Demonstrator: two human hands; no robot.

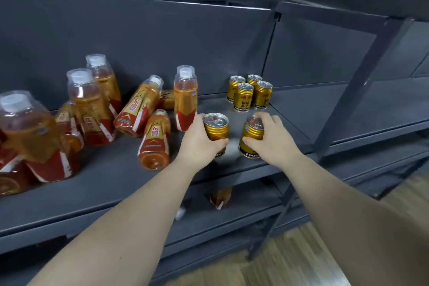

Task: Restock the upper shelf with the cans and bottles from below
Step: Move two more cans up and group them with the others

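Observation:
My left hand [200, 144] grips a gold can [216, 128] over the grey upper shelf [111, 176]. A second gold can [251, 137], tilted a little, is held by my right hand [269, 139] just to the right. Behind them, several gold cans [249, 93] stand upright in a cluster. To the left are orange drink bottles: one upright [185, 97] beside my left hand, two lying tipped [154, 139], and several more [90, 107] crowded at the far left. On the shelf below, a bottle [221, 196] is partly hidden by the upper shelf's edge.
A slanted grey upright post [357, 90] stands at the right end of the shelf unit. The grey back panel [162, 37] rises behind the drinks. Bare shelf surface stretches along the front edge. Wooden floor [290, 260] shows at the lower right.

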